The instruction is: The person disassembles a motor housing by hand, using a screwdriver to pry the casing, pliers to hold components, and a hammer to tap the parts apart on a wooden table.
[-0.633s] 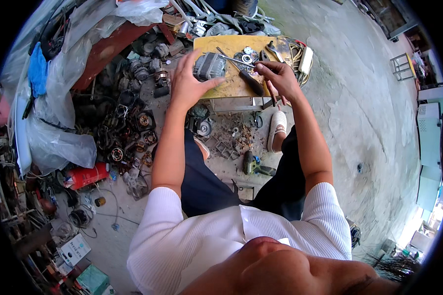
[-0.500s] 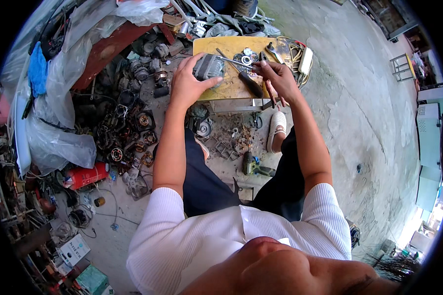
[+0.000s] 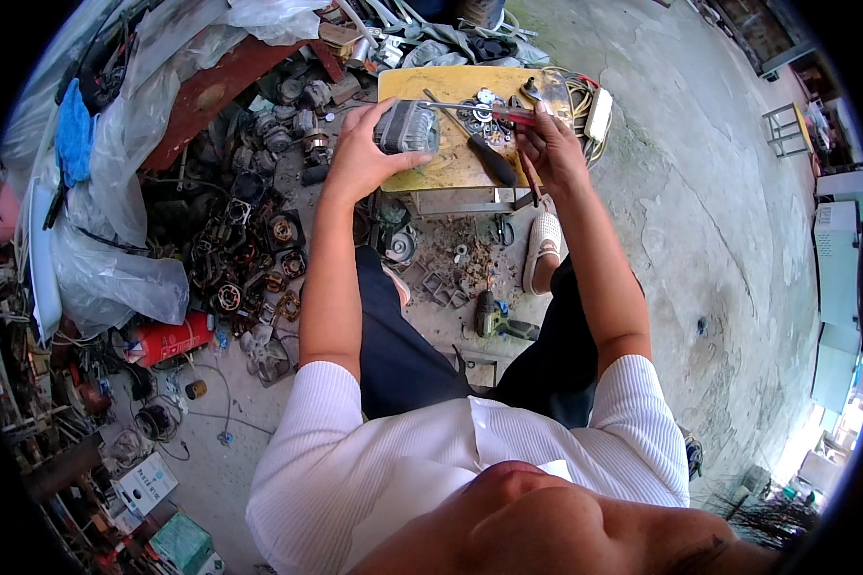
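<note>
Evidently, the left hand is clasping the motor; right of it, the right hand's fingers are gripping a screwdriver, probably needing straight, steady aim.

1. Grey, stained concrete floor spreads across the right, with fine cracks.
2. A low yellow-topped table stands far, at the middle.
3. A small yellow-topped stool stands far right.
4. A pale cabinet lines the right edge.
5. White glare shows near right.
6. Clear plastic sheeting drapes the left.
</note>
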The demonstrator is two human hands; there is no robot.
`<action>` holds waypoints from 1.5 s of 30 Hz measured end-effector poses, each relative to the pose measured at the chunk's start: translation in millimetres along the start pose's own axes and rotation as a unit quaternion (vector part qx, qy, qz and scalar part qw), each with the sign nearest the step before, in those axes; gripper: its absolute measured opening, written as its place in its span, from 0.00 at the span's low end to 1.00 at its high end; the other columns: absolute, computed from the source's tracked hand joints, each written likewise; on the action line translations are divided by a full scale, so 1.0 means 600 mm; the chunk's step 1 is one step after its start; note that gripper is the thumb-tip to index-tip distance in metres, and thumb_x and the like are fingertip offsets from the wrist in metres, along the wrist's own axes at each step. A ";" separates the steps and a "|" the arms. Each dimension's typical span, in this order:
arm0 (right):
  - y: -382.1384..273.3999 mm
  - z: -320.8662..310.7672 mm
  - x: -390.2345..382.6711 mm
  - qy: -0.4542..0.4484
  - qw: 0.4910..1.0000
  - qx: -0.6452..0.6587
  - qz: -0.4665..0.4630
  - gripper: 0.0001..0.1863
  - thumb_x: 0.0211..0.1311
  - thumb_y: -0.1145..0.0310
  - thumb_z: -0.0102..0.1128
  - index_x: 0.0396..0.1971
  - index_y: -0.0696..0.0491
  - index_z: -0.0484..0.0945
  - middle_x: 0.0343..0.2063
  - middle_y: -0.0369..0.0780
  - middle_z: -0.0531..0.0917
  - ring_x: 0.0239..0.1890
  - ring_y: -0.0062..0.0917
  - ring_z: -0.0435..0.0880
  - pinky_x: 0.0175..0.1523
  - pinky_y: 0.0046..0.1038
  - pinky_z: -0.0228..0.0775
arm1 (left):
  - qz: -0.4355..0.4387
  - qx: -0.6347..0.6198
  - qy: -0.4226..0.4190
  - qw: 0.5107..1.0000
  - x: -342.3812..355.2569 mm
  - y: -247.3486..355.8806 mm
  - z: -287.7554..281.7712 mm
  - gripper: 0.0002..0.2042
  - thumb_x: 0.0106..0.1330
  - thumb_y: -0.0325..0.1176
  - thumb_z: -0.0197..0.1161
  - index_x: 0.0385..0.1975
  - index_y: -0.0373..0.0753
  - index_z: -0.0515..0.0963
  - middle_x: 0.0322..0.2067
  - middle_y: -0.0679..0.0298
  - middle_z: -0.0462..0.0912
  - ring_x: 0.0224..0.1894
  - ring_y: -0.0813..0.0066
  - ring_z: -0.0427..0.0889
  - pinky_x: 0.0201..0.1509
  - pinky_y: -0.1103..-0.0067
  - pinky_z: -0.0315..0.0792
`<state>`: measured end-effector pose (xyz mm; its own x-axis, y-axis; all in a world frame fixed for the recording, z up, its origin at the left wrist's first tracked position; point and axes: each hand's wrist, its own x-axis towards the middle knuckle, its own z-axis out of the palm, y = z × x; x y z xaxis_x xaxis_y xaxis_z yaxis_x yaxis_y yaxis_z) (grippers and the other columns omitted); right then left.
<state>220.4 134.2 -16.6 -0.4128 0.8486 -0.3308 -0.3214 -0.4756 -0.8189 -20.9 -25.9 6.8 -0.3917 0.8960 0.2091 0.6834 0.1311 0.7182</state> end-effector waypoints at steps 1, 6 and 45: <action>0.007 0.004 -0.003 0.008 1.000 0.019 -0.013 0.21 0.66 0.58 0.62 0.48 0.58 0.72 0.40 0.38 0.80 0.39 0.21 0.82 0.45 0.19 0.80 | -0.003 -0.002 0.000 1.000 -0.001 0.001 0.000 0.46 0.38 0.53 0.81 0.61 0.40 0.71 0.58 0.51 0.70 0.60 0.54 0.73 0.63 0.65 0.67; 0.033 0.004 -0.003 -0.003 0.991 0.113 -0.067 0.17 0.68 0.68 0.59 0.54 0.54 0.70 0.43 0.39 0.80 0.44 0.24 0.83 0.48 0.21 0.81 | -0.033 -0.011 -0.006 0.999 -0.002 0.012 -0.002 0.47 0.37 0.52 0.82 0.61 0.40 0.71 0.57 0.49 0.72 0.60 0.53 0.72 0.63 0.65 0.67; 0.022 0.024 -0.031 0.043 0.990 0.086 -0.105 0.22 0.73 0.64 0.52 0.65 0.47 0.64 0.51 0.36 0.76 0.47 0.19 0.78 0.50 0.21 0.73 | -0.007 0.061 0.041 0.997 -0.011 0.026 0.034 0.44 0.40 0.48 0.81 0.59 0.42 0.66 0.52 0.51 0.77 0.55 0.54 0.76 0.59 0.64 0.69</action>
<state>211.8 108.7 -14.7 -0.2495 0.9463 -0.2058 -0.5364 -0.3120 -0.7842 4.5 -21.0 3.2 -0.4470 0.8571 0.2561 0.7449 0.1981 0.6370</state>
